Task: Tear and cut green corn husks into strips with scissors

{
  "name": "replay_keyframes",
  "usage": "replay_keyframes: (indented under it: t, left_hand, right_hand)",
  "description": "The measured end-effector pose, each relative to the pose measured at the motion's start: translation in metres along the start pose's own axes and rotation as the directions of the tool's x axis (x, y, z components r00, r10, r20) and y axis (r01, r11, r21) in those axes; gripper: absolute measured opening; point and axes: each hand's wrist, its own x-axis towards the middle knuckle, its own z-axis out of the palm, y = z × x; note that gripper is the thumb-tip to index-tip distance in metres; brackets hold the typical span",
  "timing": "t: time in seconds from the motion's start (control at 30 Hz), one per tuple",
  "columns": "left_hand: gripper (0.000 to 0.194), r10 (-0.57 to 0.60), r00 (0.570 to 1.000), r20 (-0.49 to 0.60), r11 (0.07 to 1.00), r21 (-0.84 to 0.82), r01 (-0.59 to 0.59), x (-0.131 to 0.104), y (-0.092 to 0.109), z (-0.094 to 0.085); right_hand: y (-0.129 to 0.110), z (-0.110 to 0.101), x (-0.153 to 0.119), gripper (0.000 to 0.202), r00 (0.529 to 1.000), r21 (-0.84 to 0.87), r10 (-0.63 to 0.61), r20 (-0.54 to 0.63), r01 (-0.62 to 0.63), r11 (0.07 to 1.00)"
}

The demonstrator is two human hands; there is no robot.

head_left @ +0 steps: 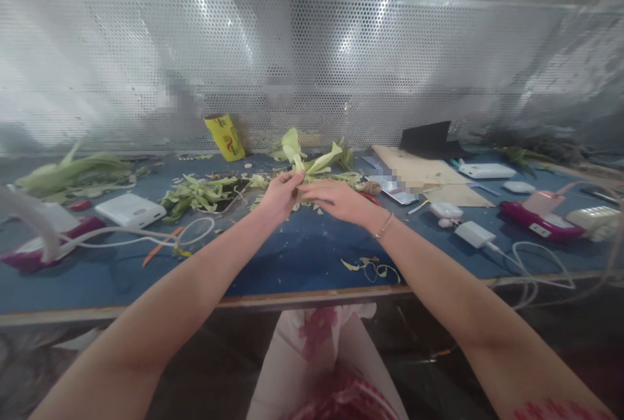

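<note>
My left hand [281, 196] is closed in a pinch around the base of a pale green leafy stalk [294, 152], whose broad leaves stand up above the fingers. From the other side my right hand [336, 199] reaches in, its fingers bent inward and pressed together at the same base, touching the left fingertips; what lies under them is partly hidden. Behind the hands are more green leaves [344, 155]. Left of them, a heap of cut leaf strips [199, 192] lies partly over a dark phone-like slab [231, 199].
A perforated metal screen [253, 62] stands behind the blue table [302, 257]. A yellow can [225, 137] leans near it. White power banks [130, 210], chargers [475, 235], cables and purple power strips [541, 222] lie at the sides. Cardboard [414, 166] and a phone [392, 190] are right.
</note>
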Motion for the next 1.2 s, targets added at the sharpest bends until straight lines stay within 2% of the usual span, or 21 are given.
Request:
replay_keyframes:
  t: [0.17,0.37,0.5,0.63,0.77,0.93,1.2]
  left_hand:
    - [0.024,-0.039,0.999,-0.008,0.999,-0.017,0.039,-0.0035,0.0035,0.0025]
    - [0.037,-0.052,0.996,-0.077,0.998,-0.024,0.05,-0.0033,0.0046,0.0034]
    - [0.037,-0.068,0.987,-0.147,0.997,0.019,0.072,-0.0017,0.0037,0.0015]
    - [0.038,0.004,0.989,-0.146,0.997,0.075,0.007,-0.0024,0.0039,0.0009]
    - [0.042,0.081,0.99,-0.117,0.987,0.149,-0.063,-0.0055,0.0038,0.0023]
    - [0.034,0.095,0.989,-0.115,0.979,0.191,-0.072,-0.0071,0.0026,0.0043]
    - [0.017,0.061,0.978,-0.201,0.996,0.077,-0.046,-0.0068,0.0051,0.01]
  right_hand:
    - [-0.001,-0.0001,0.001,0.033,0.999,-0.002,-0.023,0.043,0.023,1.0]
    - [-0.0002,-0.0025,-0.0007,0.031,0.999,0.092,0.045,0.017,-0.046,0.995]
    - [0.0025,-0.0051,-0.0015,0.028,0.993,0.13,0.116,-0.003,-0.115,0.985]
    - [0.0054,-0.0053,-0.0025,0.032,0.97,0.169,0.245,0.011,-0.243,0.955]
    - [0.0055,-0.0024,-0.0018,0.042,0.96,0.253,0.27,0.075,-0.28,0.926]
    - [0.0029,0.0004,-0.0001,0.046,0.942,0.28,0.288,0.171,-0.326,0.903]
    - [0.0049,-0.0015,-0.0008,0.048,0.906,0.224,0.406,0.119,-0.423,0.878]
